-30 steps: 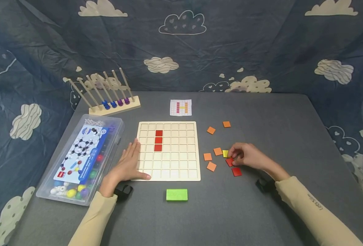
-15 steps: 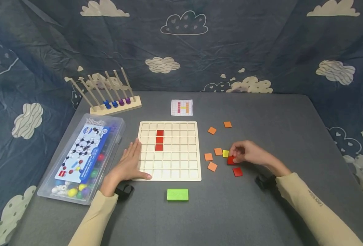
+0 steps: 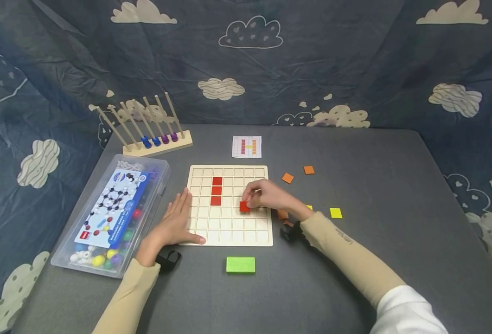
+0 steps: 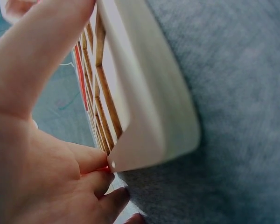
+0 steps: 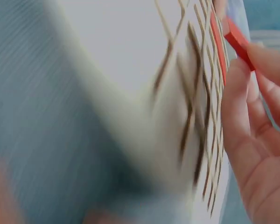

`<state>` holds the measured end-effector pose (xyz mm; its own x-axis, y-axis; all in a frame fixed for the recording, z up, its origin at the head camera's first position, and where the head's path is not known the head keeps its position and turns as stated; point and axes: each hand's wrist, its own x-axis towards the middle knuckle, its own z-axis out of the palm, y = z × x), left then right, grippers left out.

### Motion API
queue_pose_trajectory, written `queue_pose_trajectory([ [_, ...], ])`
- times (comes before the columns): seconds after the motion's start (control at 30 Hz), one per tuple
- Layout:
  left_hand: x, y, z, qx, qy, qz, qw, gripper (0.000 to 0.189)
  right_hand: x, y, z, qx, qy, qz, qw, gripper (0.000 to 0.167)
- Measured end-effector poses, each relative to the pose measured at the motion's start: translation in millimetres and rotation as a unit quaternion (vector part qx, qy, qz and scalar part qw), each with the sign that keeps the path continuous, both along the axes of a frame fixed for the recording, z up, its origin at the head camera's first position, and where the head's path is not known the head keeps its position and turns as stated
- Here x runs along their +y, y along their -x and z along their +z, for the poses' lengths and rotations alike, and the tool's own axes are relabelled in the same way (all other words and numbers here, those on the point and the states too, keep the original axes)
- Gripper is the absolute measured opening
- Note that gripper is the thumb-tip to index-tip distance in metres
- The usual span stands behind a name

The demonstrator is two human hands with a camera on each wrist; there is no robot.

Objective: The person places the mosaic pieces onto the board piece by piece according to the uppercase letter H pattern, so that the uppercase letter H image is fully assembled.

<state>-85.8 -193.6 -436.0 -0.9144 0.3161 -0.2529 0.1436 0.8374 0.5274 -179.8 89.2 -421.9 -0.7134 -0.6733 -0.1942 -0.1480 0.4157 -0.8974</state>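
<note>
leaning over the grey table [image 3: 387, 167], the person has the right hand [image 3: 266, 197] out over the wooden grid board [image 3: 229, 232], fingertips pinched on a red tile [image 3: 244, 207] that sits over a cell in the right half of the board, level with the lowest of three red tiles [image 3: 216, 190] already lying in a column further left. the right wrist view shows that tile [image 5: 238, 39] clamped between the fingers [image 5: 252, 107], tilted, just above the grid; whether it touches the wood i cannot tell. the left hand [image 3: 175, 222] lies flat with straight fingers on the board's left edge, thumb along the near corner, and the left wrist view shows the thumb [image 4: 42, 51] pressed on the rim [image 4: 149, 93].

the right forearm [image 3: 346, 255] crosses the loose tiles to the right of the board and hides part of them: one orange tile [image 3: 283, 214] peeks out under the wrist, two more orange tiles [image 3: 288, 177] lie clear behind it, and a yellow tile [image 3: 335, 213] lies well apart to the right. a green block [image 3: 240, 265] sits just in front of the board. a small pattern card [image 3: 246, 146] lies behind the board. a clear plastic box [image 3: 112, 213] of coloured balls lies just left of the left hand, and a wooden peg rack [image 3: 156, 134] with blue and purple beads stands behind that.
</note>
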Motion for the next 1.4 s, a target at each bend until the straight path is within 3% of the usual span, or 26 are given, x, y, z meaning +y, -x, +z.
queue_pose_trajectory([
  [0.1,-0.5,0.0,-0.6,0.002,-0.001,-0.001,1.0,0.127,-35,-1.9,-3.2,0.005,-0.012,0.0,0.9999,0.011],
  [0.2,-0.3,0.5,-0.8,0.005,-0.006,-0.003,1.0,0.127,-61,-5.1,-3.7,0.053,-0.047,0.01,0.9974,0.011],
  [0.4,-1.5,-0.8,0.1,0.01,-0.012,-0.005,0.9999,0.126,-87,-13.4,-0.9,0.181,-0.133,0.036,0.9737,0.013],
  [0.53,-2.0,-1.1,-0.2,0.012,-0.011,-0.006,0.9998,0.125,-89,-15.6,-1.5,0.214,-0.149,0.039,0.9647,0.012],
  [0.63,-1.4,-0.5,-0.8,0.006,-0.008,-0.004,0.9999,0.126,-83,-14.0,-3.0,0.185,-0.126,0.031,0.9743,0.01],
  [0.73,-0.7,0.2,-1.2,0.002,-0.005,0.0,1.0,0.127,-66,-10.6,-2.7,0.122,-0.076,0.022,0.9894,0.007],
  [0.83,-0.3,0.4,-1.2,0.001,-0.001,0.001,1.0,0.128,-40,-7.0,-0.1,0.061,-0.037,0.015,0.9973,0.006],
  [1.0,-0.3,-0.2,-0.6,0.0,-0.001,0.002,1.0,0.128,16,-0.5,2.9,0.015,-0.009,0.009,0.9998,0.007],
  [1.17,-0.1,-0.9,-0.1,-0.003,0.0,0.003,1.0,0.128,74,2.7,2.1,-0.031,-0.012,-0.024,0.9992,0.015],
  [1.4,-0.2,-0.7,-0.5,-0.003,-0.001,0.001,1.0,0.128,145,-5.1,1.0,-0.051,-0.025,-0.076,0.9954,0.02],
])
